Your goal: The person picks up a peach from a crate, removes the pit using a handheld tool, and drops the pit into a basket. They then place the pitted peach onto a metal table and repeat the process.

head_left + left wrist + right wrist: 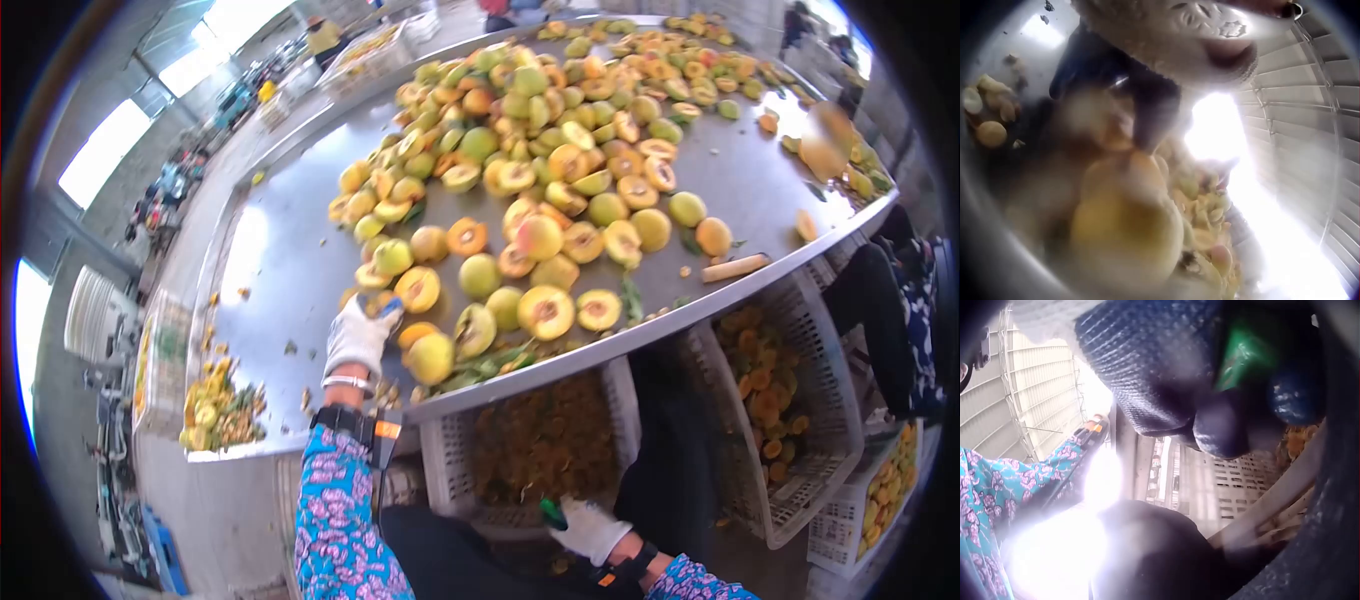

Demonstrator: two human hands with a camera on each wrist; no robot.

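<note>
My left hand (362, 335), in a white glove with blue-coated fingers (1155, 115), reaches over the metal table's near side among yellow peaches. In the left wrist view its fingers and thumb close about a blurred orange peach half (1113, 128). A whole peach (1125, 234) sits just in front of them. Cut halves, one a peach half (418, 289) with its orange flesh up, lie beside the hand. Low over my lap, my right hand (592, 530) grips a small green object (1247, 356); the curled gloved fingers hide most of it.
A large heap of whole and halved peaches (520, 110) covers the metal table (300, 170). Below its raised edge stand a crate (450, 470) of peach pieces and another crate (790, 515) to the right. A wooden-looking stick (736, 268) and scraps (225, 405) lie on the table.
</note>
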